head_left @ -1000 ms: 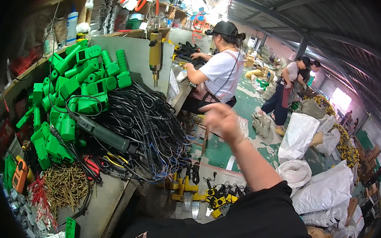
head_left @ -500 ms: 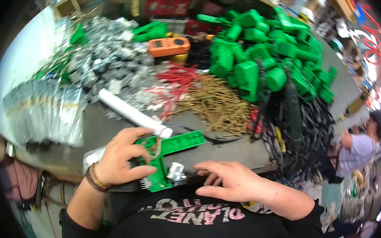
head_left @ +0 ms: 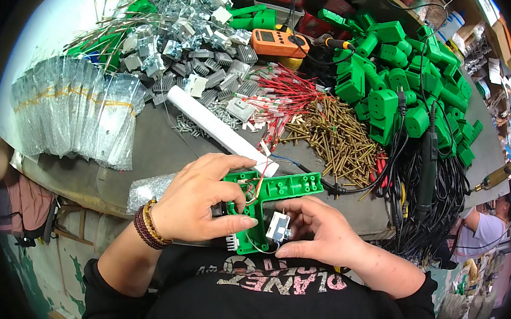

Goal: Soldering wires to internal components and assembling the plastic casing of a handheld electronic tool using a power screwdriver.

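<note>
Near the table's front edge, my left hand (head_left: 202,200) grips an open green plastic housing (head_left: 292,186), shaped with a long arm and a handle-like part. Thin red and pale wires run inside it, and a grey ribbed piece (head_left: 232,242) sticks out at its lower left. At the handle's right side, the fingers of my right hand (head_left: 327,233) curl round a small white-and-metal block (head_left: 277,227), thumb below and index finger above. A thin pale wire loops beneath the block. My left palm hides part of the housing.
A white tube (head_left: 216,130) lies just beyond my left hand. Behind are metal parts (head_left: 170,29), red wires (head_left: 290,85), brass screws (head_left: 342,142), green housings (head_left: 391,80) and an orange meter (head_left: 278,43). Clear plastic bags (head_left: 75,111) lie left; black cables (head_left: 432,178) hang right, near another person (head_left: 481,234).
My right hand has come left and closed on the white-and-metal block, which stood apart from it before. My left hand keeps hold of the green housing. The whole view has shifted.
</note>
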`<control>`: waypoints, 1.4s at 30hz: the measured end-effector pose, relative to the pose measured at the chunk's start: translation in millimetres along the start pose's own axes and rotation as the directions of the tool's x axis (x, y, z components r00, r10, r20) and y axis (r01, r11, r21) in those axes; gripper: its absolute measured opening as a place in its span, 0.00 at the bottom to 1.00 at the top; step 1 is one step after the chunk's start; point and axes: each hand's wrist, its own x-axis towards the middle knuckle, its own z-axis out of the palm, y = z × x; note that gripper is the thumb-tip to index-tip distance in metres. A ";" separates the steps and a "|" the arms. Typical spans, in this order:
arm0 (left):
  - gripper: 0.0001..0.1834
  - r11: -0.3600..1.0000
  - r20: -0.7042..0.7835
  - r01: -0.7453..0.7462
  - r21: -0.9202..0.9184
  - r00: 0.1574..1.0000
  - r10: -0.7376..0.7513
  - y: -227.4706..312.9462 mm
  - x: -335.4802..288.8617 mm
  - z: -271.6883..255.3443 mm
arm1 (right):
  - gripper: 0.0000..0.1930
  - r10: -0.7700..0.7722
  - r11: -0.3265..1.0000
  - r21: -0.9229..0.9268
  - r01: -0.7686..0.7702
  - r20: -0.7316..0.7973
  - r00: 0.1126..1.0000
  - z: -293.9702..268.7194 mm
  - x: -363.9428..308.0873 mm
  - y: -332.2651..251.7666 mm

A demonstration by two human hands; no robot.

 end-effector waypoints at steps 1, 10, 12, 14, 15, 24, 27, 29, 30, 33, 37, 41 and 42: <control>0.18 1.000 0.028 -0.001 -0.007 1.000 0.002 0.0 -0.3 -1.7 | 0.34 -0.027 0.996 0.080 0.028 -0.020 0.999 1.0 0.3 2.3; 0.30 0.998 0.039 -0.053 -0.036 0.998 0.055 -7.2 -2.3 -2.9 | 0.26 -0.170 0.974 0.133 0.185 -0.116 0.979 10.5 15.4 0.9; 0.33 0.999 0.044 -0.040 -0.021 0.998 0.041 -9.6 -2.9 -0.8 | 0.24 -0.192 0.980 0.040 0.197 -0.100 0.976 7.1 21.8 -12.5; 0.34 0.999 0.019 -0.040 -0.035 0.999 0.041 -8.8 -2.0 0.0 | 0.24 -0.457 0.859 -0.280 0.428 -0.045 0.888 12.6 31.0 -21.2; 0.34 0.999 0.024 -0.036 -0.037 0.999 0.037 -7.0 -1.3 0.5 | 0.26 -0.438 0.826 -0.389 0.408 0.013 0.899 18.7 31.4 -25.3; 0.36 0.997 0.069 -0.053 -0.057 0.996 0.057 -8.7 -0.2 -5.4 | 0.26 -0.424 0.800 -0.400 0.448 0.151 0.893 14.1 30.5 -20.0; 0.36 0.997 0.120 -0.041 -0.070 0.992 0.050 -7.6 1.1 -7.4 | 0.26 -0.476 0.831 -0.291 0.475 0.073 0.877 17.1 35.0 -5.6; 0.37 0.999 0.134 -0.022 -0.043 0.991 0.028 -5.3 0.9 -7.6 | 0.23 -0.566 0.789 -0.278 0.548 0.018 0.824 17.8 37.9 0.1; 0.37 0.999 0.139 -0.019 -0.044 0.990 0.025 -5.0 0.8 -7.1 | 0.23 -0.564 0.792 -0.273 0.546 0.015 0.826 17.7 38.2 -1.6; 0.36 0.999 0.104 -0.003 -0.049 0.995 0.008 -3.5 2.0 -4.3 | 0.15 -0.480 0.809 -0.339 0.480 0.089 0.873 17.4 39.2 -15.7; 0.36 0.999 0.055 0.047 -0.025 0.997 -0.045 -0.5 2.2 -0.7 | 0.15 -0.403 0.789 -0.414 0.454 0.208 0.891 11.8 44.8 -29.5; 0.36 1.000 0.045 -0.010 0.008 0.999 0.010 -0.9 2.4 -1.5 | 0.20 -0.462 0.806 -0.330 0.491 0.169 0.871 11.2 40.7 -13.4; 0.36 1.000 0.043 -0.017 0.009 0.999 0.016 -0.6 3.6 -2.3 | 0.20 -0.462 0.804 -0.336 0.491 0.167 0.871 13.3 38.8 -6.5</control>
